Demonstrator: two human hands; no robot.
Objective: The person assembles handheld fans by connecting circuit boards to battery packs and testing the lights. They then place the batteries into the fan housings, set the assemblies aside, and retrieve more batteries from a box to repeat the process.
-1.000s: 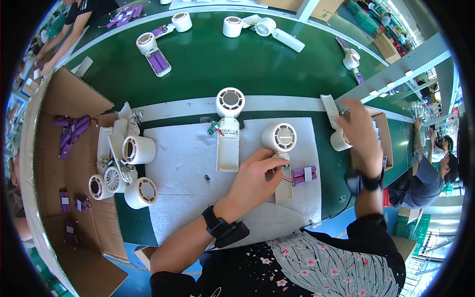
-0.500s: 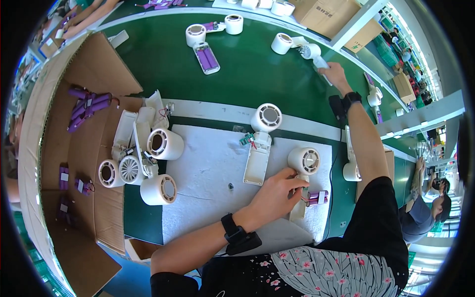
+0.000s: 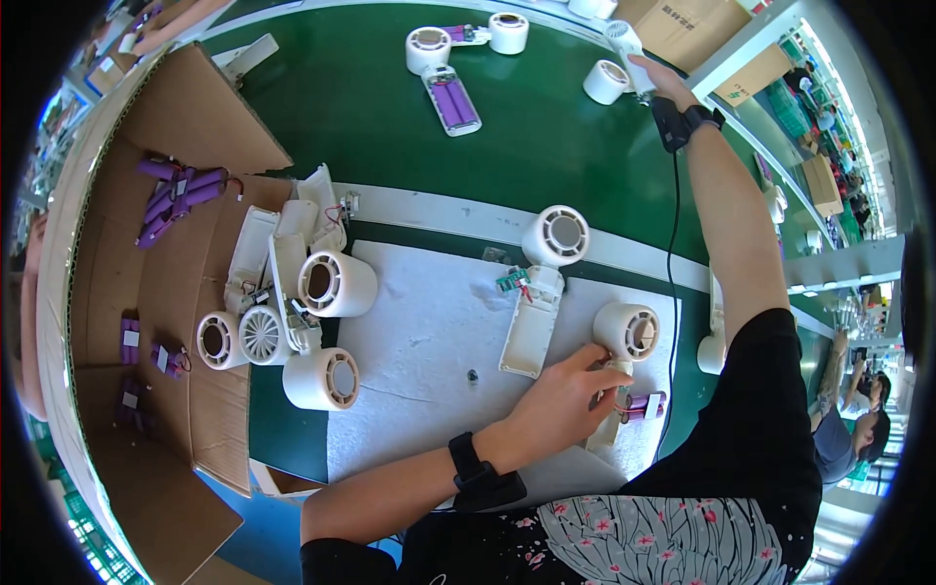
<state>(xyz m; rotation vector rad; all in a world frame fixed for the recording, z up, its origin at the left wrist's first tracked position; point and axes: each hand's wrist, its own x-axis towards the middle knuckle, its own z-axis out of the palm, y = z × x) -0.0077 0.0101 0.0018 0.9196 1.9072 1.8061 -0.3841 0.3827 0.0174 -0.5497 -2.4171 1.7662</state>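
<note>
On the white foam mat (image 3: 409, 292), my left hand (image 3: 565, 398) is closed with fingers pinched at the handle of an open white handheld fan (image 3: 626, 330). A purple battery pack (image 3: 643, 407) with thin red wires lies beside that handle. My right hand (image 3: 665, 84) stretches to the far side of the green bench and grips another white handheld fan (image 3: 624, 39) by its handle. A white fan (image 3: 606, 82) lies close to this hand. Left of my left hand rests an open fan housing (image 3: 534, 331) with a small green circuit board (image 3: 512, 281).
At left stands an open cardboard box (image 3: 166, 292) with purple battery packs (image 3: 175, 200) inside. Several white fan housings (image 3: 336, 283) are piled by its edge. A fan with purple cells (image 3: 450, 102) lies on the green bench (image 3: 351, 127). Boxes (image 3: 682, 29) and a post border the far right.
My right hand has moved farther away, carrying the gripped fan and turning it more upright in view. My left hand stays at the fan on the mat. The whole view has shifted slightly.
</note>
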